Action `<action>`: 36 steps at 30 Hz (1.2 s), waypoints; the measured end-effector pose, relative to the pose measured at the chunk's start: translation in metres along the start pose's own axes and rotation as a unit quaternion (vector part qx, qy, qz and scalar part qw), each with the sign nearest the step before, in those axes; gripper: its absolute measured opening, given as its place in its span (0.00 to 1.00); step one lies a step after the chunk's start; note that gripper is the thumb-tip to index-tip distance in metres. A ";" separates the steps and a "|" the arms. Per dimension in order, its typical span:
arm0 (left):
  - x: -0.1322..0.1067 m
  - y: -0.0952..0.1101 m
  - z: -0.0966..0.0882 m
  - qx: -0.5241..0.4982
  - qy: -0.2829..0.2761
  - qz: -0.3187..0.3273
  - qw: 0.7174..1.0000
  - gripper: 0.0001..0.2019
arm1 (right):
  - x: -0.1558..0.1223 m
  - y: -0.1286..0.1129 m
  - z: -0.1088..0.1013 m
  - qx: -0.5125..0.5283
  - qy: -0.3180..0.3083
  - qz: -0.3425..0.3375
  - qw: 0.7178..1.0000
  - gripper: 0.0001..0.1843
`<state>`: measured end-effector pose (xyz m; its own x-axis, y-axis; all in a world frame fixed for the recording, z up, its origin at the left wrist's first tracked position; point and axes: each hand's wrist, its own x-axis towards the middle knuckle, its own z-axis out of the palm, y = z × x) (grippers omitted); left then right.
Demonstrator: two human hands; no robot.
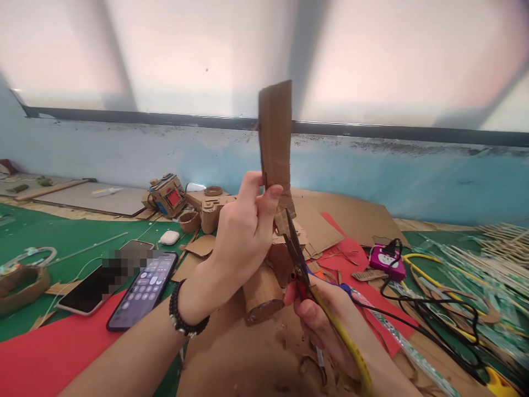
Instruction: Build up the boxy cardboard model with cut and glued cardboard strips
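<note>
Closest to the lens, the right hand [318,317] is wrapped around the yellow handles of the scissors [298,259], whose dark blades look nearly together and point up and slightly left. Their tip sits just beside the lower end of the cardboard strip [275,132], a plain brown, narrow piece with a lengthwise crease and a roughly cut bottom. The left hand [242,231] pinches that strip near its bottom between thumb and fingers, so most of it rises above the grip. Its long axis stands close to upright, held in the air over the middle of the surface, above a cardboard roll [262,295] and a brown cardboard sheet [231,353] at the near edge.
</note>
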<state>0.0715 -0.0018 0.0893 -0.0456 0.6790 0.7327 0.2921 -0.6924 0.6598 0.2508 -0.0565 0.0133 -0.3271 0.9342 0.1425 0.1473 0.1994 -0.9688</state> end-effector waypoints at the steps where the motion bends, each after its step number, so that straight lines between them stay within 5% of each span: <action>1: 0.000 0.001 0.000 0.005 0.007 0.001 1.000 0.10 | 0.000 -0.001 0.000 -0.006 0.001 0.000 1.000 0.40; 25: -0.012 -0.012 0.010 -0.061 0.052 -0.028 0.996 0.12 | -0.003 0.002 -0.001 -0.150 0.058 -0.028 0.987 0.39; 36: -0.014 -0.021 0.014 -0.075 0.092 0.038 0.992 0.15 | -0.001 0.001 -0.005 -0.171 0.067 -0.052 0.982 0.34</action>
<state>0.0797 0.0066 0.0628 -0.2066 0.5767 0.7904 0.1565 -0.7780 0.6085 0.2553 -0.0554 0.0130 -0.2342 0.9295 0.2848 0.4316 0.3619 -0.8263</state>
